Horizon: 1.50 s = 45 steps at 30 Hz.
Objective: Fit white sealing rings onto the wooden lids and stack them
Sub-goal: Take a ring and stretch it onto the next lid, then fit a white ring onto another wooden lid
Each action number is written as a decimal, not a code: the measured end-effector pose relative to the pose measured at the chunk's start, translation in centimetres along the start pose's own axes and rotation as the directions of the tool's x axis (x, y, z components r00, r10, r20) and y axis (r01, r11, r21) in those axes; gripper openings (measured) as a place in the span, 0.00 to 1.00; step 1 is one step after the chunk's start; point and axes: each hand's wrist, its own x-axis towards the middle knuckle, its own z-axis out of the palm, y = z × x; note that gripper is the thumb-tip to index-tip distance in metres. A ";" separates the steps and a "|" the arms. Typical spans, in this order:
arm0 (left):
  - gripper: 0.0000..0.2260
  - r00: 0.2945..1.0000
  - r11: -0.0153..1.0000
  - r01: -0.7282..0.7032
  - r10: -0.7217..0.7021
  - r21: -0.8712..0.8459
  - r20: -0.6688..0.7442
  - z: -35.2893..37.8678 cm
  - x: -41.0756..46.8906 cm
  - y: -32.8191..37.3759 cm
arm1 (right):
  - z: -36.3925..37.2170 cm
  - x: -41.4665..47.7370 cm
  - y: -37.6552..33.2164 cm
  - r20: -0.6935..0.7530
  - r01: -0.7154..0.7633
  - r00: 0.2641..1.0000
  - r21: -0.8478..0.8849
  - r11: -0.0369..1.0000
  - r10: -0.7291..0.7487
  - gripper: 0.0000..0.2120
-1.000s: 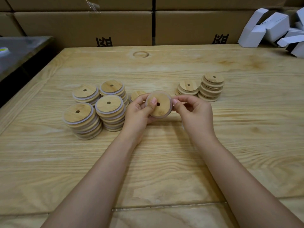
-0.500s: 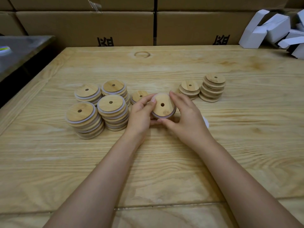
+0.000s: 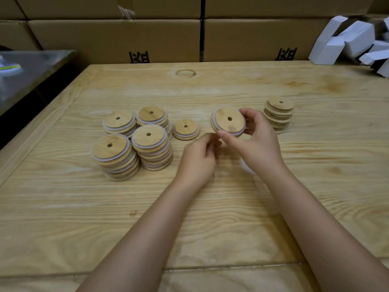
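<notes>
Just beyond the middle of the table (image 3: pixel 210 218), the right hand (image 3: pixel 257 144) holds a lid (image 3: pixel 228 121) up off the wood. The lid is tilted so that its flat face, with the small centre hole, turns toward the camera. The thumb presses the lid's lower left edge, and the fingers curl round its right side from behind. A white ring (image 3: pixel 214 121) shows along the lid's left and lower rim, seated around it.

The left hand (image 3: pixel 197 159) sits just below and to the left of the lid, back up, fingers curled in toward the palm. Its fingertips lie close to the right thumb. I cannot tell whether they touch the lid or pinch anything, since the palm side is hidden.

Left of both hands stand four ringed stacks (image 3: pixel 150 144) in a tight cluster, each with white edges between the wood. One single lid (image 3: pixel 185 128), also ringed, lies flat between that cluster and the held lid. Behind the right hand, partly hidden by its fingers, is a bare stack (image 3: pixel 279 114) with no white showing. A blurred white patch (image 3: pixel 247 166) lies on the table under the right wrist.

Brown boxes (image 3: pixel 113 39) line the far edge, with white cartons (image 3: pixel 345 42) at the far right.
</notes>
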 end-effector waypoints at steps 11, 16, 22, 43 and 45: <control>0.13 0.960 0.906 -0.251 0.188 0.340 0.206 0.3 -0.5 -0.2 | 5.0 4.6 -1.6 0.355 0.102 0.935 -0.330 0.938 0.023 0.35; 0.11 0.968 0.917 -0.217 0.156 0.334 0.198 0.3 -0.4 -0.1 | 6.5 5.4 -1.3 0.391 0.080 0.918 -0.336 0.938 0.061 0.36; 0.10 0.974 0.933 -0.189 0.139 0.306 0.179 0.2 -0.4 -0.1 | 6.8 5.6 -1.3 0.442 0.094 0.893 -0.353 0.931 0.078 0.37; 0.09 0.966 0.936 -0.225 0.179 0.272 0.185 0.3 -0.2 -0.3 | 1.8 6.6 0.2 0.192 0.219 0.976 -0.876 0.430 -0.104 0.25; 0.10 0.969 0.944 -0.211 0.168 0.255 0.180 0.3 -0.2 -0.4 | 0.9 5.9 1.3 0.207 0.209 0.978 -0.929 0.304 -0.038 0.23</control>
